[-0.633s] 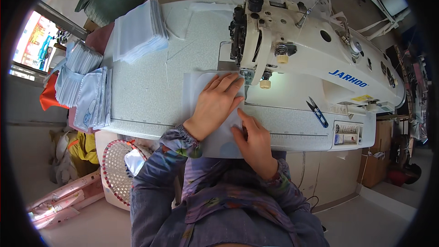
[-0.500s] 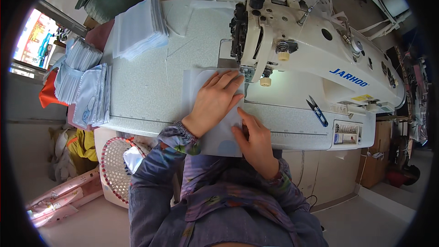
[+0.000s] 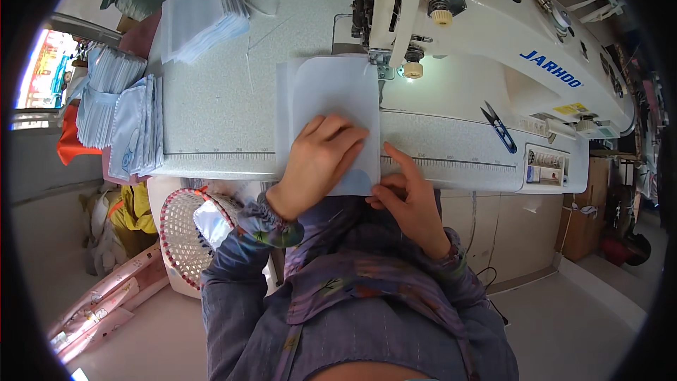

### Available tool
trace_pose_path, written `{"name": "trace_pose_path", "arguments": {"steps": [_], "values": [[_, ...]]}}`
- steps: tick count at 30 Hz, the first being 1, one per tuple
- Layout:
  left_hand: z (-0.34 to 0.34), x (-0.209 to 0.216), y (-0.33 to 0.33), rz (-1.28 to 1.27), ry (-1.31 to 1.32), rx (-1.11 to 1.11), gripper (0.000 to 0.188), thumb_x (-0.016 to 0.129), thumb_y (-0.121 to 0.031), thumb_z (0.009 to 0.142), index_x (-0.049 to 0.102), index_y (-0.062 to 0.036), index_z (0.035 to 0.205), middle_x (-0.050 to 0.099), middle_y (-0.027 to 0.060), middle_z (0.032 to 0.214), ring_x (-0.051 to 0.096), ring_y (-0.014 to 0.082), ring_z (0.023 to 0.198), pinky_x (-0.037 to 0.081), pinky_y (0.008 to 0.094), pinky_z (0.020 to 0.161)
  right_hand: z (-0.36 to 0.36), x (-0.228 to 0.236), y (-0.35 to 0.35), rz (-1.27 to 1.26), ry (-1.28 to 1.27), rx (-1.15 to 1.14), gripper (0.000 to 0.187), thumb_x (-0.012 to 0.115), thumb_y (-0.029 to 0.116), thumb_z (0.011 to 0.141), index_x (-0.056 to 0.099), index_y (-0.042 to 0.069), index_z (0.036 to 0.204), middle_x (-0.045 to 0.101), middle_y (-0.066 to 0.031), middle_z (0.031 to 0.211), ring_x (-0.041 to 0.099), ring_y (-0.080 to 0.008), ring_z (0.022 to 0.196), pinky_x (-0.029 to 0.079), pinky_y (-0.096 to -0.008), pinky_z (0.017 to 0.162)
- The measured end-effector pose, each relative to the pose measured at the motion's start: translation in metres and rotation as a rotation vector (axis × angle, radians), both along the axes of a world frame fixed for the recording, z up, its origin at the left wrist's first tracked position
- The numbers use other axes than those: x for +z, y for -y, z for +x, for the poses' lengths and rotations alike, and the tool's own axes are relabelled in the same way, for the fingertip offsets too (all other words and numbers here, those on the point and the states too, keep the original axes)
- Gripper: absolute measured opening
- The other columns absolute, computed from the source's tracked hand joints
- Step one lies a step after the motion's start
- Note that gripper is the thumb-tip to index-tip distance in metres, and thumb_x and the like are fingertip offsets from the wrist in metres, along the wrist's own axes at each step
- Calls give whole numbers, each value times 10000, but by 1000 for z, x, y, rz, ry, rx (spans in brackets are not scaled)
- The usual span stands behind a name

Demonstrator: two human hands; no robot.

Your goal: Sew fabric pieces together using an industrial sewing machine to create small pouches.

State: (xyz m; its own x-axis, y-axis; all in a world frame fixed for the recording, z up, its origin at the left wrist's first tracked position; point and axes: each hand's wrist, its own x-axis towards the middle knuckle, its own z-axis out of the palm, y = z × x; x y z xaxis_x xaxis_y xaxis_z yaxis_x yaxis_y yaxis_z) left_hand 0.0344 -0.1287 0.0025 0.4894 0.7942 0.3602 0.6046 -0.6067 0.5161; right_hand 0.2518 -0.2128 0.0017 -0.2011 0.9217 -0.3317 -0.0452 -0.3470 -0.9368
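Observation:
A pale, translucent rectangular fabric panel (image 3: 331,88), with a curved edge on its upper layer and a blue patch at its near right corner, lies on the sewing machine table. Its far right corner is by the presser foot (image 3: 381,70) of the sewing machine (image 3: 493,35). My left hand (image 3: 317,162) rests on the panel's near half, palm down, fingers bent and touching the cloth. At the near right corner my right hand (image 3: 409,201) pinches the panel's edge between thumb and fingers, its index finger stretched out. The needle is too small to make out.
A stack of pale fabric panels (image 3: 204,17) stands at the table's far left. Bundled light-blue pieces (image 3: 134,123) hang over the left edge. Blue-handled thread snips (image 3: 499,128) and a small parts tray (image 3: 546,167) lie to the right. A woven basket (image 3: 176,226) sits below left.
My left hand has slid back toward me along the panel, away from the presser foot. My right hand has closed on the near corner. The view has tipped, so the table sits higher.

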Motion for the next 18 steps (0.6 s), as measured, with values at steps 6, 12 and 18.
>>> {"name": "trace_pose_path", "arguments": {"steps": [6, 12, 18], "values": [[0, 16, 51, -84, 11, -139, 462, 812, -99, 877, 751, -82, 1335, 674, 100, 1324, 661, 320, 1168, 565, 431, 1011, 0, 3, 4, 49, 125, 14, 586, 719, -5, 1040, 508, 31, 1586, 769, -111, 978, 775, -153, 846, 642, -292, 773], [-4, 5, 65, 185, -287, -24, 529, 746, -144, 857, 758, -136, 1386, 665, 41, 1321, 634, 241, 1232, 514, 434, 1104, 28, 14, -46, 500, 634, 64, 417, 776, 106, 1016, 676, 40, 1415, 777, -168, 1088, 783, -207, 888, 615, -334, 758], [-7, 0, 65, 86, -101, -56, 477, 722, -111, 794, 829, -114, 1259, 744, 19, 1219, 696, 242, 1149, 585, 418, 1027, 24, -3, -129, 983, 898, 195, 539, 829, 265, 952, 693, 42, 1423, 704, -112, 1438, 634, -357, 1309, 490, -458, 1121]]}}
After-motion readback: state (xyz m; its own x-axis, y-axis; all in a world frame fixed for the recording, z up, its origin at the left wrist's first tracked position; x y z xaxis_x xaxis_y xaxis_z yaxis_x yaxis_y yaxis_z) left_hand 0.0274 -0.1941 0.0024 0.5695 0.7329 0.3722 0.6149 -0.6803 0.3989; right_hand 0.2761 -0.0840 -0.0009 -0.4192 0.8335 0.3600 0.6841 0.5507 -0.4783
